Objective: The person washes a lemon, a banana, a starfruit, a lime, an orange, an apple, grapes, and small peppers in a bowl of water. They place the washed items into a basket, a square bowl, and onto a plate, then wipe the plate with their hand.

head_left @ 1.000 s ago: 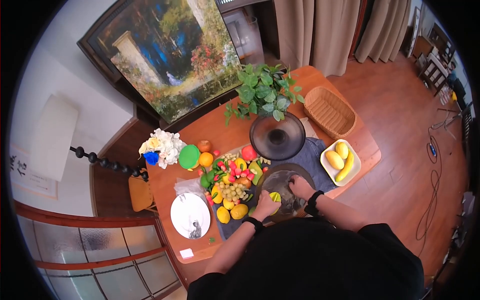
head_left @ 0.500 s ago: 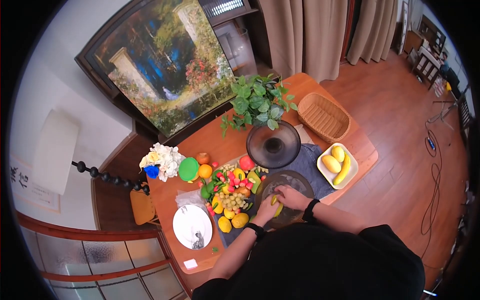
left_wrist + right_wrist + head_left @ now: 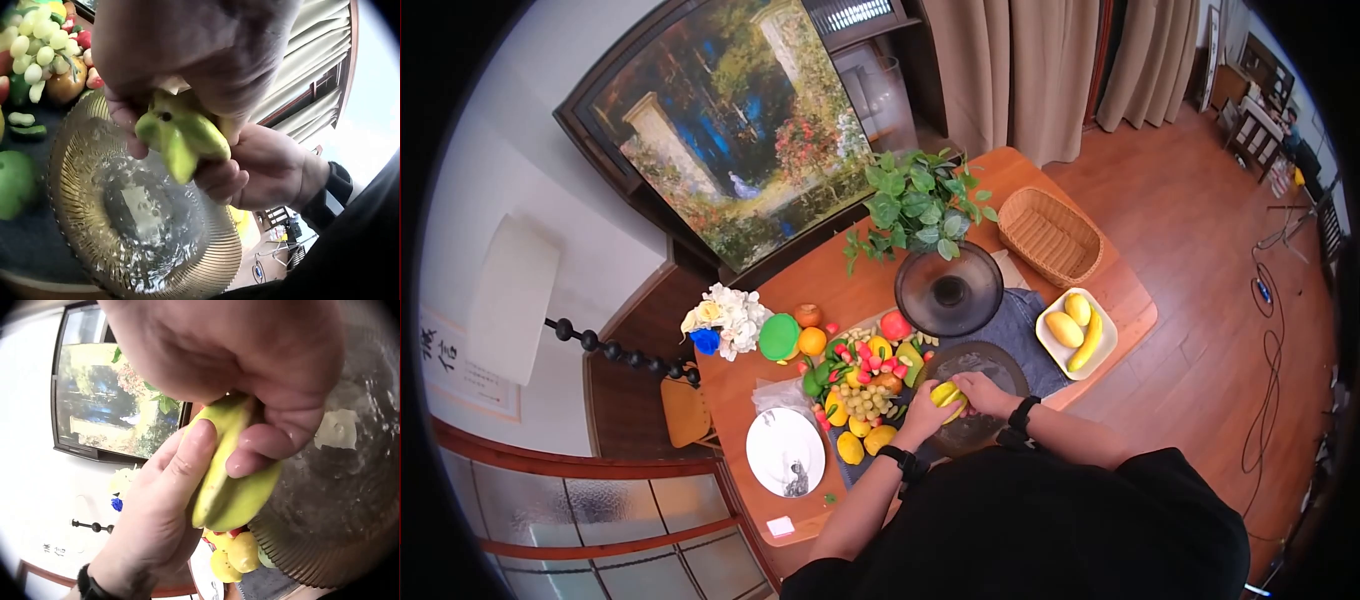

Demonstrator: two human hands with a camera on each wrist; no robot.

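A yellow-green star fruit (image 3: pixel 946 394) is held between both hands above a ribbed glass bowl (image 3: pixel 1000 372) of water. The left hand (image 3: pixel 922 418) grips one side of it; in the right wrist view that hand's thumb lies along a ridge of the fruit (image 3: pixel 240 494). From the other side the right hand (image 3: pixel 988 394) holds it with curled fingers. The left wrist view shows the star-shaped end of the fruit (image 3: pixel 181 140) over the bowl (image 3: pixel 94 206), and wet fingers around it.
Left of the bowl lie grapes (image 3: pixel 866 402), lemons and other fruit. A white plate (image 3: pixel 785 452) stands further left. Behind are a dark round stand (image 3: pixel 920 290) and a wicker basket (image 3: pixel 1050 235); a square dish (image 3: pixel 1050 350) with yellow fruit stands right.
The right hand has come from inside the bowl to the star fruit, which both hands now hold. Since half a second ago the fruit has turned and shows more of its side.
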